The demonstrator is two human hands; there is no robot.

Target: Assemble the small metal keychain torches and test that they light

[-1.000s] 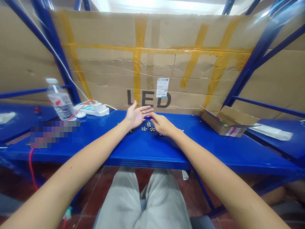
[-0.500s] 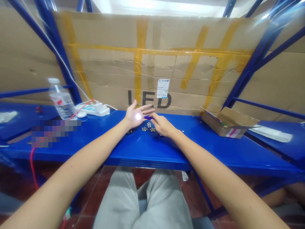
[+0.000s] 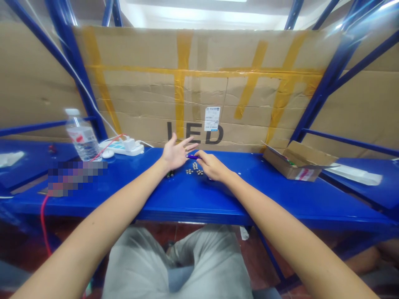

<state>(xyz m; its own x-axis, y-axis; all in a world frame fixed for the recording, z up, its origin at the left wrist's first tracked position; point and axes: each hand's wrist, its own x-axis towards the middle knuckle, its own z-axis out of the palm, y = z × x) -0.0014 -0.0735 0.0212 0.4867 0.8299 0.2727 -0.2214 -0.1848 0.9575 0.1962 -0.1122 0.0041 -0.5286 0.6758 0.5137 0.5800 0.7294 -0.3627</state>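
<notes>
My left hand (image 3: 174,155) is held over the table with its palm turned up and its fingers spread, holding nothing. Closed around a slim purple-blue penlight (image 3: 193,157) is my right hand (image 3: 213,165); the penlight's front end points at the left palm, and no bright spot shows there. Just below the hands, several small round metal pieces (image 3: 195,166) lie in little clusters on the blue table (image 3: 193,199). Dark short cylinders (image 3: 170,174) lie beneath my left wrist, partly hidden by it.
On the left stand a water bottle (image 3: 81,137) and a white power strip (image 3: 127,147) with cables. A blurred-out patch (image 3: 76,178) covers something near them. At the right sits an open cardboard box (image 3: 296,162). A big cardboard sheet (image 3: 143,95) rises behind the table.
The bright light spot on my left palm has gone out. Both hands stay in nearly the same place, and my legs have shifted apart. The view has tilted slightly.
</notes>
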